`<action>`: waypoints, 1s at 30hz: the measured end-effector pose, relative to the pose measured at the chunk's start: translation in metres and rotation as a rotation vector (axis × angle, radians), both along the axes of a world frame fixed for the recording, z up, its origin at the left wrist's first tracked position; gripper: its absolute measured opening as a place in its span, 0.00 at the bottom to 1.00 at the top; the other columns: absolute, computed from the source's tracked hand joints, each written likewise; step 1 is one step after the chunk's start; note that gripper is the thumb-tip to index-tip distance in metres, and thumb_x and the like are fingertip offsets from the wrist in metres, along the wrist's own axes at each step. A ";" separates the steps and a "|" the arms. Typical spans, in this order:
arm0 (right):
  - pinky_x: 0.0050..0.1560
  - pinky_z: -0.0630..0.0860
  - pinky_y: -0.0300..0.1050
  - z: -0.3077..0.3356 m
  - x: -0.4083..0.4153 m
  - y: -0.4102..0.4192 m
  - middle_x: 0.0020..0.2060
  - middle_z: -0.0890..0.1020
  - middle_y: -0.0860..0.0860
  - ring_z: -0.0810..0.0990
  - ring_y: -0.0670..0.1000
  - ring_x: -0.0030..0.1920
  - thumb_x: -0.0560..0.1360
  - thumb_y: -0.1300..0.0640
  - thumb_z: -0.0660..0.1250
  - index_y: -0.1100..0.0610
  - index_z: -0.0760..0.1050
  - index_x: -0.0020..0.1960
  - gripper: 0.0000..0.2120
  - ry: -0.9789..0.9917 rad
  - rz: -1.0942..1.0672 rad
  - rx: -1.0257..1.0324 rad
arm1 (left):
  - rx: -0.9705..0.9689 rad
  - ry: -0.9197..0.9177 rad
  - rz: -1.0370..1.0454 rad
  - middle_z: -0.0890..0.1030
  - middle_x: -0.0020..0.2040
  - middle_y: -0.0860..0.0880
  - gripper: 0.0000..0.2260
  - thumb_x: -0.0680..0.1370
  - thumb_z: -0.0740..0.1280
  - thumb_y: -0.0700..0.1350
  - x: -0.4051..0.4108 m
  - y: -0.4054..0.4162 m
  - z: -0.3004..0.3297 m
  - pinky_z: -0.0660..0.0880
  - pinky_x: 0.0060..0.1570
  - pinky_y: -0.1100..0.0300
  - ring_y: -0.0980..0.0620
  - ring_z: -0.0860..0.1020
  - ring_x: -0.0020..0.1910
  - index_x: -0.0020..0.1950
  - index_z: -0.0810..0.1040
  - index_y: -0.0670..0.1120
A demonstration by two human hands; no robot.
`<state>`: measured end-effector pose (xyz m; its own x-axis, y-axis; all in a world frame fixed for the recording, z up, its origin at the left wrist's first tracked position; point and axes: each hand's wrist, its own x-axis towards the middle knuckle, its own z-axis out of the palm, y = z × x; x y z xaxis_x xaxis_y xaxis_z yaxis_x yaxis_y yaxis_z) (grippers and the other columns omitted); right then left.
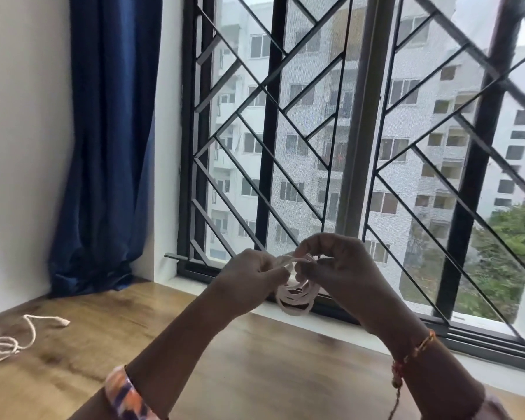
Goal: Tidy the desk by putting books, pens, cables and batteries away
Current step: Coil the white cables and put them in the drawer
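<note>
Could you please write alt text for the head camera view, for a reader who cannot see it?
Two hands hold a coiled white cable above a wooden desk: the left hand pinches its loose end while the right hand grips the loops. A second white cable lies loose at the desk's left edge, with a blue curtain and a barred window behind.

Blue curtain (103,140) hangs beside the barred window (361,131); apartment block (312,95) beyond.
</note>
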<state>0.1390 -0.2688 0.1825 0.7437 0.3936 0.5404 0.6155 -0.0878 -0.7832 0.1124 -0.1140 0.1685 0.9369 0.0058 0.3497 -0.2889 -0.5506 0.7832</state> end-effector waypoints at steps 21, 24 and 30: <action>0.27 0.78 0.39 -0.004 0.026 -0.010 0.31 0.80 0.55 0.78 0.49 0.28 0.65 0.67 0.69 0.62 0.75 0.48 0.12 0.612 0.262 0.590 | 0.302 -0.289 0.070 0.71 0.26 0.53 0.16 0.78 0.61 0.51 -0.010 -0.013 0.015 0.65 0.30 0.59 0.55 0.68 0.26 0.34 0.75 0.44; 0.30 0.78 0.38 0.000 0.036 -0.022 0.35 0.75 0.55 0.73 0.49 0.34 0.73 0.68 0.63 0.63 0.75 0.50 0.07 0.585 0.130 0.722 | 0.293 -0.236 0.144 0.74 0.30 0.49 0.15 0.78 0.61 0.50 -0.011 -0.008 0.011 0.70 0.34 0.57 0.51 0.73 0.31 0.39 0.78 0.41; 0.32 0.77 0.36 -0.011 0.020 -0.024 0.29 0.80 0.50 0.78 0.45 0.31 0.65 0.54 0.71 0.60 0.78 0.41 0.10 0.174 -0.042 0.447 | 0.189 -0.206 0.283 0.71 0.28 0.50 0.17 0.80 0.58 0.49 -0.006 -0.012 0.018 0.64 0.31 0.58 0.51 0.71 0.29 0.41 0.78 0.40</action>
<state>0.1589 -0.2926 0.1718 0.8483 0.1187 0.5160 0.4753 0.2587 -0.8409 0.1069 -0.1263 0.1863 0.8176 0.1710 0.5498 -0.2458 -0.7598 0.6019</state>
